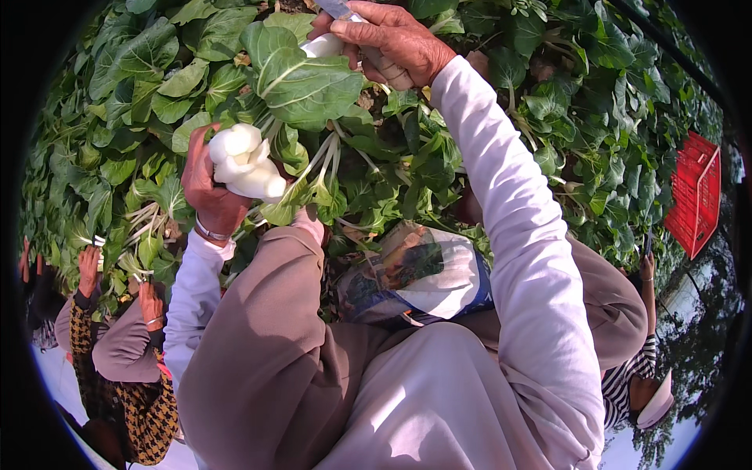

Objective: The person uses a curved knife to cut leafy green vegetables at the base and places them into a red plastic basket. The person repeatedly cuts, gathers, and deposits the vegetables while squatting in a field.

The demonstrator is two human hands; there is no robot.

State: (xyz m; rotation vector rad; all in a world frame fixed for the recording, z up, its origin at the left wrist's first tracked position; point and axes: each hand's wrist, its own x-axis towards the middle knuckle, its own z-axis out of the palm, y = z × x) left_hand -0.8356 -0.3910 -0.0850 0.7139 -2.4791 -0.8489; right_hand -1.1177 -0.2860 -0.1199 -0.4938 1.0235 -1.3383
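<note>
My left hand (214,182) grips a bunch of bok choy (247,161), its thick white stem bases turned up towards me. In my right hand (393,44), at the top of the view, is a knife (339,10) with a pale, banded handle, part of its blade cut off by the picture's edge. Just below the right fingers shows a white bok choy base (323,46), partly behind a broad green leaf (305,82). I cannot tell whether the right fingers also hold that base.
Dense leafy plants (135,76) cover the ground. A printed sack (417,270) lies between my legs. Co-workers crouch on both sides: a patterned sleeve (144,423) at left, a striped sleeve (625,376) at right. A red plastic crate (696,194) stands at far right.
</note>
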